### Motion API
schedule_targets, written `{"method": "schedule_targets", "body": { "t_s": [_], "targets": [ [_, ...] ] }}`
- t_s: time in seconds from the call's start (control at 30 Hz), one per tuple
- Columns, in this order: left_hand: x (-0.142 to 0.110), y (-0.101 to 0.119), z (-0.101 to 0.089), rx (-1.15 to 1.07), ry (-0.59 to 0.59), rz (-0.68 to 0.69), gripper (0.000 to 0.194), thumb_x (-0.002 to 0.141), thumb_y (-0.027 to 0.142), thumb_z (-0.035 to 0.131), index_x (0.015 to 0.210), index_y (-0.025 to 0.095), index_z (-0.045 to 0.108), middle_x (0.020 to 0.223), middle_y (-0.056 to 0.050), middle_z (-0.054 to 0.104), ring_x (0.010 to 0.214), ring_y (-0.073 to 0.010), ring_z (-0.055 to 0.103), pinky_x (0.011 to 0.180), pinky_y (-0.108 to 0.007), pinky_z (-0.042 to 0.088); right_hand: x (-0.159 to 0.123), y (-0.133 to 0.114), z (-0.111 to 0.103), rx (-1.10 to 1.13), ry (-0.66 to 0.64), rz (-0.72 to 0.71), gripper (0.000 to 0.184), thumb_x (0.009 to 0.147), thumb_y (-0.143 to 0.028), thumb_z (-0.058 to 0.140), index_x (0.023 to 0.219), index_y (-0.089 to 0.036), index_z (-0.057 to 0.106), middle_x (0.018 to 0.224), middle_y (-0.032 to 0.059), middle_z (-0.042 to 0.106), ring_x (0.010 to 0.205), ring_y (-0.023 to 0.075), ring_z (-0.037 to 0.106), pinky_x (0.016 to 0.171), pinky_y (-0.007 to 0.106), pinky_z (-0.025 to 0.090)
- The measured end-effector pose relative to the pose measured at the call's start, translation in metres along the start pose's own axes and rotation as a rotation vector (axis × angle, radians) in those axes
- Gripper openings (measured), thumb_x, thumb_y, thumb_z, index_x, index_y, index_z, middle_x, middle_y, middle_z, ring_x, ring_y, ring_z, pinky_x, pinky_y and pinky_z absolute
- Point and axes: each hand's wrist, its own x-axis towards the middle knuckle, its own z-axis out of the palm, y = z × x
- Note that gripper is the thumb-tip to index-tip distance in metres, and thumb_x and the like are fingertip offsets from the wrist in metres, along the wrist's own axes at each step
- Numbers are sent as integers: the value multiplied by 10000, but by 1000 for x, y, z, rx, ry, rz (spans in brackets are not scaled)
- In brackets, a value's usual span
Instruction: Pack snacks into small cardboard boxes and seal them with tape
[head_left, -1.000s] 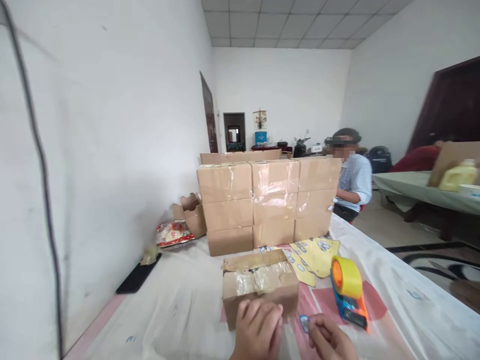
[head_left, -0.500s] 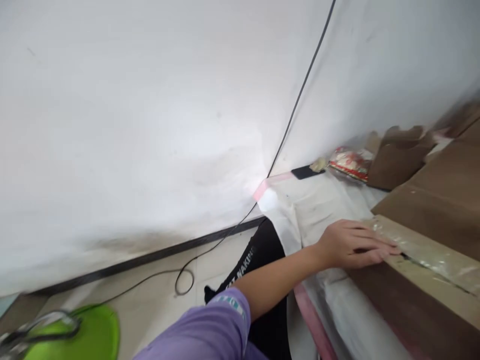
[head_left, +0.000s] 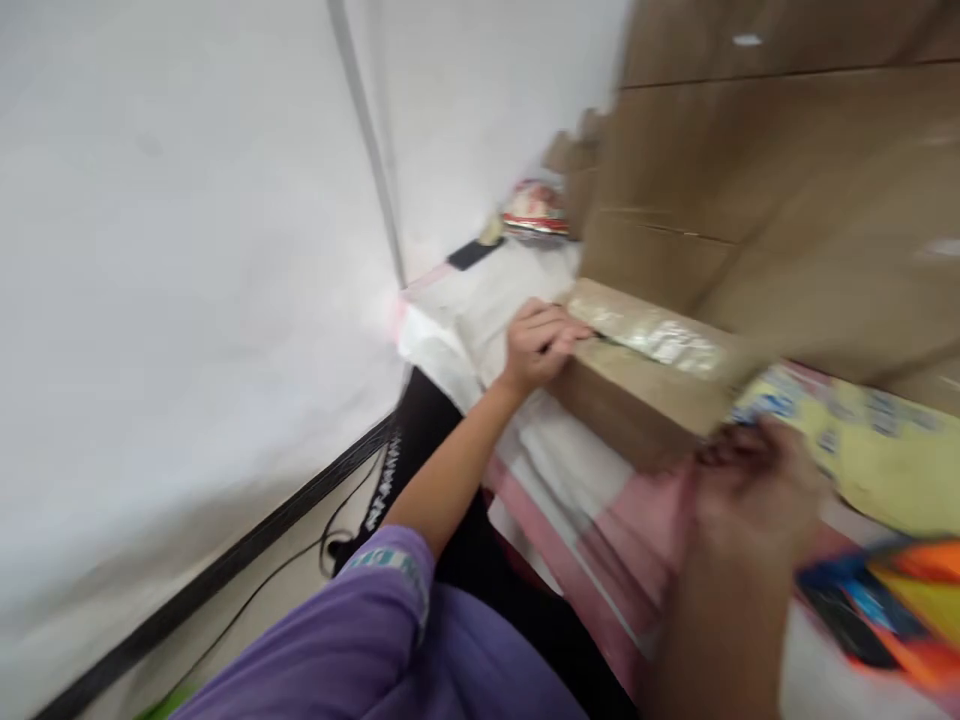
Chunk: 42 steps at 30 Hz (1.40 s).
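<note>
My left hand [head_left: 541, 345] is closed on the left end of a brown cardboard box [head_left: 637, 415], its fingers bent over the edge by the seam. A strip of shiny clear tape [head_left: 667, 342] runs along the box's top. At the right end of the box is my right hand [head_left: 761, 480], smeared by motion, with its fingers curled inward; whether it grips anything is hidden. A yellow sheet with blue print [head_left: 892, 450] lies just beyond my right hand.
A large cardboard panel [head_left: 750, 180] rises behind the box. White and pink cloth [head_left: 577, 440] covers the surface below. A red and white packet [head_left: 536, 210] and a black flat object [head_left: 475, 254] sit by the wall. Orange and blue packaging [head_left: 892, 610] lies at right.
The view has swung right, bringing my right hand, the yellow sheet and the large cardboard panel into sight. My left hand remains at the box's left end.
</note>
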Motion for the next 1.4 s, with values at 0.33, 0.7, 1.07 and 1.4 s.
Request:
{"method": "schedule_targets", "body": {
  "t_s": [0.33,0.7,1.07,1.4],
  "targets": [
    [-1,13,16,40,171,12,480,1026,327,367,726,207,722,722,-54,749,717,-198,609,820,-419,468,-1,11,-21,169,-42,269,318,625,-353,766,592,-191,494,490,-82,457,402,37,339,376,197,222],
    [-4,9,20,87,204,17,481,1007,319,360,705,202,715,711,-57,746,682,-196,603,827,-429,468,-12,27,-20,76,50,125,387,766,-428,753,565,-187,527,526,-55,475,513,76,376,470,229,241],
    [-3,9,17,37,206,70,425,990,276,411,735,214,744,729,-45,765,675,-195,623,822,-418,471,-18,32,-15,-349,6,-127,286,949,-400,512,729,-225,460,671,-41,482,631,133,454,581,258,340],
    [5,18,15,15,154,147,320,960,139,445,798,197,715,780,-30,773,676,-176,660,730,-364,444,-21,37,-15,-432,56,-239,321,968,-462,477,1007,-197,653,1033,110,732,961,261,688,817,363,539]
  ]
}}
